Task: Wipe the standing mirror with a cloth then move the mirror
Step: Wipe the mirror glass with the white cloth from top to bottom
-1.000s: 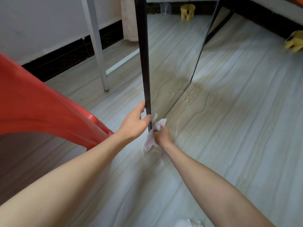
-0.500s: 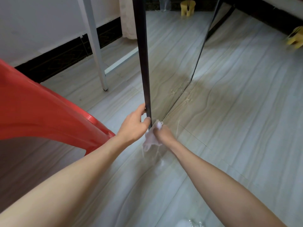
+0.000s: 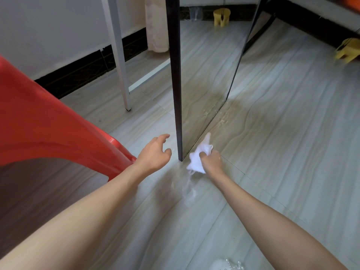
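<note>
One standing mirror (image 3: 204, 78), one white cloth (image 3: 198, 158), one red plastic chair (image 3: 48, 121) and two small yellow stools are counted on the pale tiled floor (image 3: 282, 143). The mirror is stood upright on its lower edge, its long axis running vertically out of the top of the view; its bottom edge is laid from the near corner just past centre toward 1 o'clock, and the glass is turned toward 3 o'clock, so that floor tiles and one yellow stool (image 3: 221, 16) are reflected in it. Its dark near frame edge is seen as a black post. The cloth is bunched in the right hand (image 3: 211, 162), whose fingers are curled tightly round it, right at the mirror's near bottom corner, with one tip of cloth pointed up toward 1 o'clock against the glass. The left hand (image 3: 155, 154) is held at 9 o'clock of that corner, just beside the frame but apart from it, fingers loosely spread and nothing gripped. The chair is seen at 9 o'clock, the second stool (image 3: 348, 52) at 2 o'clock, and a white table leg (image 3: 118, 55) at 11 o'clock.
</note>
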### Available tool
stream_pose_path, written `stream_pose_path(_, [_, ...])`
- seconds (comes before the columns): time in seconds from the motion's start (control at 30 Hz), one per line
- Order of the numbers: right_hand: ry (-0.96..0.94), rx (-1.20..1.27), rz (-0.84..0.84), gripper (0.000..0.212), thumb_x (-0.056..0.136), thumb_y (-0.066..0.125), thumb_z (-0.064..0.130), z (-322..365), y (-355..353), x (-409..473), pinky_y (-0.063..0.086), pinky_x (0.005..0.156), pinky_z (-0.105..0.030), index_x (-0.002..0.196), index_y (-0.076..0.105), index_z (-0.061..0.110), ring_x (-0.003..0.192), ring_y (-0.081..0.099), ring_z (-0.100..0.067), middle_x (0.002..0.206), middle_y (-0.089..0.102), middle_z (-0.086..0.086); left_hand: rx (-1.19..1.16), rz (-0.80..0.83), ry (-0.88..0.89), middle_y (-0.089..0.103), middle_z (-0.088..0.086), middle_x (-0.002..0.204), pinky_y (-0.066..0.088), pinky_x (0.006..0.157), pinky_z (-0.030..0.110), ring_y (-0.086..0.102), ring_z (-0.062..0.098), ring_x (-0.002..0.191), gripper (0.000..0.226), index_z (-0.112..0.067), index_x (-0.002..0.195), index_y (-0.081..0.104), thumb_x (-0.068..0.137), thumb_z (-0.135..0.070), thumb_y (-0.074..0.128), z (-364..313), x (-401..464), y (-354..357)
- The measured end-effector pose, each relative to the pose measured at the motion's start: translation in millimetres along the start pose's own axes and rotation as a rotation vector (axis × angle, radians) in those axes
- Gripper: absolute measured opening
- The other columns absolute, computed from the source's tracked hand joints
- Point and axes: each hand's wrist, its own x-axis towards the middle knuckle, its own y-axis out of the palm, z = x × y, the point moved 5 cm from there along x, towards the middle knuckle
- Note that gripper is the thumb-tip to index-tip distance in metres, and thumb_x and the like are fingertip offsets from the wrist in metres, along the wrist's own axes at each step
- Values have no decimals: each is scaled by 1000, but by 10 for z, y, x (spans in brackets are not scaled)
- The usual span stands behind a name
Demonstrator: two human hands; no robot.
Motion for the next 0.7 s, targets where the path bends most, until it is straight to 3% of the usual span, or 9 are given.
stream_pose_path(0.13, [-222, -12, 59, 10, 90, 46, 10, 373, 172, -179, 30, 59, -26, 86, 51, 3, 76, 46, -24, 70, 49, -5, -55, -6, 58, 45, -1, 141, 33, 102, 29, 42, 19, 128, 54, -22, 142, 33, 91, -10, 43, -107, -17, -15])
stream_pose_path(0.27, [-175, -391, 372, 15, 86, 44, 9, 77, 433, -219, 35, 55, -28, 73, 52, 9, 79, 53, -27, 82, 56, -14, -83, -6, 71, 49, -4, 138, 32, 97, 25, 42, 17, 128, 55, -25, 141, 34, 90, -7, 41, -162, -24, -21])
stream_pose_path(0.33, [-100, -498, 441, 16, 84, 46, 10, -165, 465, -229, 35, 58, -26, 68, 48, 13, 79, 49, -24, 85, 53, -11, -76, -1, 69, 48, -3, 138, 32, 98, 26, 41, 17, 128, 55, -25, 142, 33, 91, -8, 40, -147, -38, -19])
stream_pose_path(0.4, [-33, -446, 424, 6, 81, 51, 17, -229, 423, -250, 35, 58, -25, 81, 50, 11, 80, 49, -23, 88, 52, -10, -63, 8, 60, 46, -1, 140, 32, 101, 27, 41, 18, 129, 54, -24, 143, 32, 92, -9, 41, -118, -55, -11])
stream_pose_path(0.5, [3, -370, 384, 18, 80, 54, 23, -137, 336, -243, 35, 55, -24, 90, 52, 8, 83, 51, -24, 92, 54, -12, -28, 24, 28, 43, 5, 142, 33, 103, 30, 41, 22, 129, 54, -19, 144, 30, 92, -12, 43, -68, -57, -8])
stream_pose_path(0.63, [-40, -233, 108, 31, 87, 49, 17, -1, 138, -155, 42, 77, -31, 111, 57, -2, 105, 57, -35, 112, 62, -21, -23, 29, -13, 41, 7, 143, 35, 102, 31, 42, 23, 128, 52, -16, 143, 31, 93, -14, 44, -29, -37, -39])
stream_pose_path(0.7, [-76, -173, -56, 30, 87, 49, 18, 72, 45, -166, 42, 77, -33, 109, 56, 0, 100, 57, -36, 107, 63, -20, -24, 23, -7, 42, 6, 143, 36, 101, 32, 43, 23, 127, 52, -17, 142, 32, 92, -14, 44, -34, -36, -48])
